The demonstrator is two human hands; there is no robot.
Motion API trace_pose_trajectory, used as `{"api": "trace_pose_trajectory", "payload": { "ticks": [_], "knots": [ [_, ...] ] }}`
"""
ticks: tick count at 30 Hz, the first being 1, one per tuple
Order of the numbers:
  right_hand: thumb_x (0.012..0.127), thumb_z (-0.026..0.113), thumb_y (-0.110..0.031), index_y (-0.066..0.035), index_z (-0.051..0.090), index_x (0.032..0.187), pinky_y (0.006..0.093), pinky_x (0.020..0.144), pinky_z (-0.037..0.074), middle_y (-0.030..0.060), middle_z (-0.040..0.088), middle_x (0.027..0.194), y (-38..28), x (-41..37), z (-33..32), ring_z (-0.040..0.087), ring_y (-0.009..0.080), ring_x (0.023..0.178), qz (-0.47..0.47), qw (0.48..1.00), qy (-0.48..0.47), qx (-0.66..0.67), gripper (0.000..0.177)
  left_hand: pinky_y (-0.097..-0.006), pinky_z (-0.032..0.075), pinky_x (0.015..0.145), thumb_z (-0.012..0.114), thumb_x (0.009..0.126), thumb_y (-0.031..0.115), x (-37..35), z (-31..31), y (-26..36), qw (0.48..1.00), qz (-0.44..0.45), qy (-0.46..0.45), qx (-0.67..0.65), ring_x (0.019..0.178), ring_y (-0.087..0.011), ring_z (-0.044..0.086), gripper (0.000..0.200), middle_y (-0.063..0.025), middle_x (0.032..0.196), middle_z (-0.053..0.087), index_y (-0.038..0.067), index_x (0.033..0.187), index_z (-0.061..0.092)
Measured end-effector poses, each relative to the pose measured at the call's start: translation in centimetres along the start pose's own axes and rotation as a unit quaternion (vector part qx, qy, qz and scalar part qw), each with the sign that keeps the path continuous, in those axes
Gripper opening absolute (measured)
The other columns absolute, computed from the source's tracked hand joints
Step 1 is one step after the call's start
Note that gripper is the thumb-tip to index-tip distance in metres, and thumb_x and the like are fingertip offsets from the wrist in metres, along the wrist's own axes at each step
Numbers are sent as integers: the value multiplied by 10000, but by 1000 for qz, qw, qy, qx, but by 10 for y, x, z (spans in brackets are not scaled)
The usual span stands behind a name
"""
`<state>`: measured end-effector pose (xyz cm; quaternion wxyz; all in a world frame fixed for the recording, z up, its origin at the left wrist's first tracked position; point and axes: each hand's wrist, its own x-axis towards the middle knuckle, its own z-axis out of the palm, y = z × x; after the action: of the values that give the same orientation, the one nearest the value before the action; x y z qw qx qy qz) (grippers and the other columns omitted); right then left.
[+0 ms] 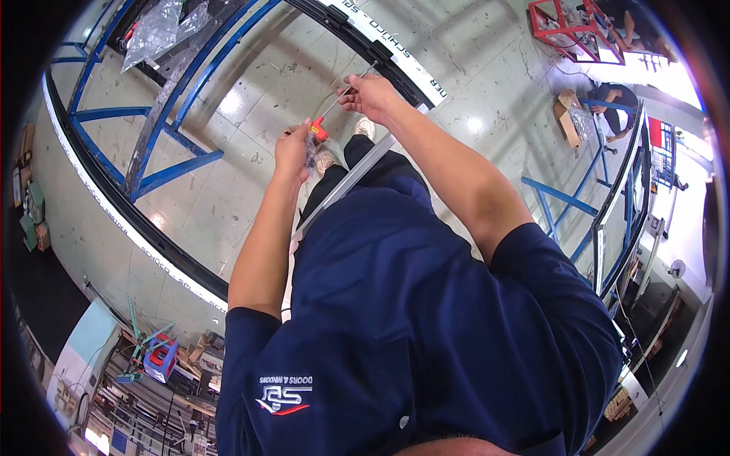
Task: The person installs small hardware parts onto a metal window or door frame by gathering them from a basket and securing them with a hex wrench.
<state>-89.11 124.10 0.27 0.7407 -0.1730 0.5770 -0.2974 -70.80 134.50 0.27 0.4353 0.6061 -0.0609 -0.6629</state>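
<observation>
A red-handled tool point(318, 130) with a thin metal shaft lies between my two hands. The fingertips of my left hand point(290, 152) are closed at the edge of its handle, and a small clear, crinkled piece point(311, 154) shows beside that palm. My right hand point(368, 97) pinches the shaft near the dark frame profile point(380, 53). The tip of the shaft is too small to make out. A long silver metal bar point(357, 171) runs diagonally across in front of my body, below both hands.
Dark frame with printed white strip point(144, 243) curves around at left and top. Blue metal stand point(156, 129) and clear plastic point(156, 34) are upper left. At right are a person point(614, 106), a cardboard box point(566, 121), a red rack point(566, 34) and blue supports point(563, 196).
</observation>
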Motion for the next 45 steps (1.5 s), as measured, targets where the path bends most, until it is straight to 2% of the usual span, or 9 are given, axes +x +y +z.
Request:
{"api": "trace_pose_trajectory", "payload": {
  "ticks": [4,15,26,32,35,36,37,40,45],
  "knots": [
    [1053,472,-192,18,516,1081,336,564,556,174,651,925,3,4,-3,641,230,657,-1,1000,4,0,217,-307,521,538,641,969,316,13,-12,-1,986,-121,-99,-56,637,-178,637,318,-87,780,629,4,938,587],
    [1037,513,-212,15,517,1063,332,546,554,193,669,893,-1,-7,8,650,226,641,-5,999,50,4,229,-276,452,486,627,960,311,-21,-83,9,996,45,77,20,640,-172,635,294,-106,860,647,33,1026,554],
    [1049,480,-229,-10,510,1148,353,610,535,158,667,877,12,3,2,619,217,681,-23,997,54,-51,243,-249,444,513,490,1012,200,-67,-113,26,991,86,-21,-103,798,-199,643,167,-118,1047,665,68,1090,557],
    [1027,493,-242,-63,604,1080,353,509,447,30,489,652,-12,-50,14,512,178,532,0,991,-15,-131,217,-238,437,500,471,1038,215,-72,-102,29,992,93,-11,-79,790,-192,646,233,-120,1060,681,41,1164,561],
    [916,639,-280,-51,672,1098,381,717,522,133,713,890,-57,-51,-8,675,220,796,-274,831,138,-464,295,-230,431,496,471,1042,226,-75,-102,29,994,90,7,-67,791,-179,649,277,-125,1080,690,31,1217,560],
    [903,656,-339,-52,662,1142,403,859,519,173,719,1055,-82,-63,-2,691,293,998,-212,790,202,-538,373,-228,430,496,474,1040,228,-75,-101,28,994,88,0,-65,790,-172,650,288,-125,1088,692,28,1228,560],
    [903,656,-339,-52,662,1142,403,859,519,173,719,1055,-91,-60,-9,691,293,998,-213,789,202,-539,373,-226,429,497,477,1038,230,-74,-99,27,994,86,-9,-64,789,-164,650,300,-125,1097,694,24,1240,561],
    [882,652,-445,-60,639,1179,448,914,512,164,686,1174,-105,-38,-18,656,333,1096,-162,627,190,-738,486,-211,440,508,458,1038,212,-76,-85,28,996,73,-20,-49,784,-144,608,332,-135,1142,678,4,1286,533],
    [883,654,-452,-64,643,1138,459,909,517,173,695,1135,-103,-35,-11,657,350,1082,-169,582,175,-776,464,-297,527,808,451,1028,190,-80,-64,22,990,65,-99,-72,1000,-214,648,331,-138,1180,684,-3,1282,537]
  ]
}}
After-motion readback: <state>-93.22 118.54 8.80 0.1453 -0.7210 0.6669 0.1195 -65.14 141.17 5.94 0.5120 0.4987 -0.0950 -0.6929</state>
